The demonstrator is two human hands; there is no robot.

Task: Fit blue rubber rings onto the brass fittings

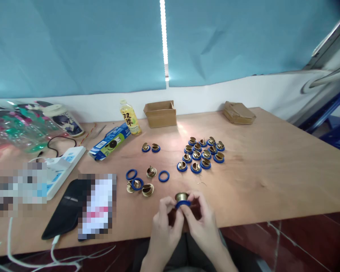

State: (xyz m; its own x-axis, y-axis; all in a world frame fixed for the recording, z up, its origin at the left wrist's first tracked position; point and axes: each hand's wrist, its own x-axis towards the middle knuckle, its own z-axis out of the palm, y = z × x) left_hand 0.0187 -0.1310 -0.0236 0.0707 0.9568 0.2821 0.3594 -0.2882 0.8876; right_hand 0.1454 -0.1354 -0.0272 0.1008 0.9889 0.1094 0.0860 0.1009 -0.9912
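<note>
My left hand (pixel 169 219) and my right hand (pixel 198 214) both pinch a round brass fitting (pixel 181 197) with a blue ring (pixel 183 204) around its lower part, just above the table's near edge. Left of them lie bare brass fittings, one (pixel 147 189) tipped on its side and another (pixel 151 172) behind it. A loose blue ring (pixel 164 176) rests beside these. Farther left, a blue ring (pixel 137 184) overlaps one more brass piece, and another ring (pixel 131 174) touches it. Several ringed fittings (pixel 196 155) stand grouped beyond my hands, and two (pixel 155 147) sit apart.
Along the back stand an open cardboard box (pixel 161 115), a yellow drink bottle (pixel 130 119) and a flattened carton (pixel 239 113). At left are a blue snack box (pixel 110 142), a white power strip (pixel 66 170), a black phone (pixel 66 207), a cup (pixel 64 121) and plastic bottles.
</note>
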